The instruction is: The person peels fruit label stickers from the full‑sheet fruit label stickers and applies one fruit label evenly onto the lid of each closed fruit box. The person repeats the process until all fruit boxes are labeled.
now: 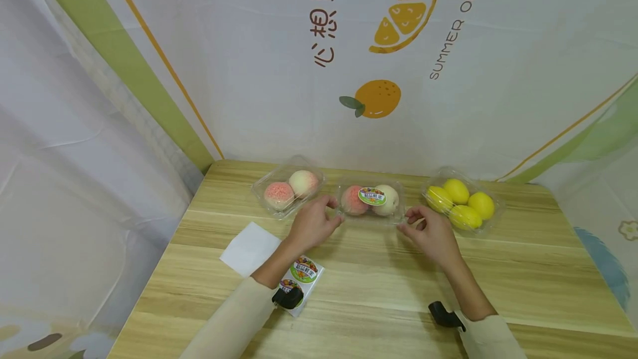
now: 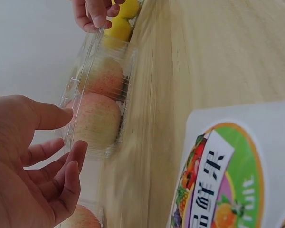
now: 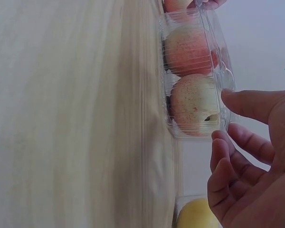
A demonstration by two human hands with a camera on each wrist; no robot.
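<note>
A clear plastic fruit box [image 1: 371, 221] with two peaches in it and an oval fruit sticker [image 1: 372, 196] on its lid stands at the back middle of the table. My left hand [image 1: 313, 222] is at its front left corner, thumb and fingers on either side of the rim. At the front right corner, my right hand [image 1: 432, 235] holds the rim the same way. Up close, the right thumb [image 3: 242, 102] lies over the box's edge with the fingertips just below it. The left thumb [image 2: 52, 116] touches the edge from the other end.
Another clear box with two peaches [image 1: 289, 188] stands to the left. To the right is a box of lemons [image 1: 466, 204]. A sheet of oval stickers [image 1: 305, 270] and a white paper piece [image 1: 249, 249] lie near my left forearm. A curtain [image 1: 279, 71] hangs behind the table.
</note>
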